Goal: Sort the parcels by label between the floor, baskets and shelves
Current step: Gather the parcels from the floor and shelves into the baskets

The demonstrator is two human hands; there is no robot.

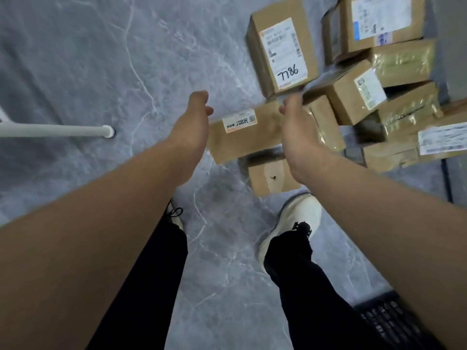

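While both hands reach down to the pile, best to go slow and pick just one box. Aim for the flat brown box (249, 133) with the small white and orange sticker (239, 120). Lies on the grey floor (88, 72) at the near edge of the heap, partly on top of a smaller box (271, 176). Put one palm on each short end, squeeze evenly, and lift straight up so nothing under it slides. Turn the sticker to face up and read it before choosing floor, basket or shelf. Watch the tall box marked 7786 (283, 49) just behind; looks tilted, so may tip if bumped.

Left hand (193, 122): wide open, fingers curled a little, right by the left end of the flat box, holding nothing. Hard to tell if touching yet. Right hand (297, 127): also open, over the right end of the same box, nothing held. Contact there hidden by the hand itself. More boxes (399, 59) piled up to the right. Black basket (389, 322) at the bottom right corner, near the right shoe (295, 218).
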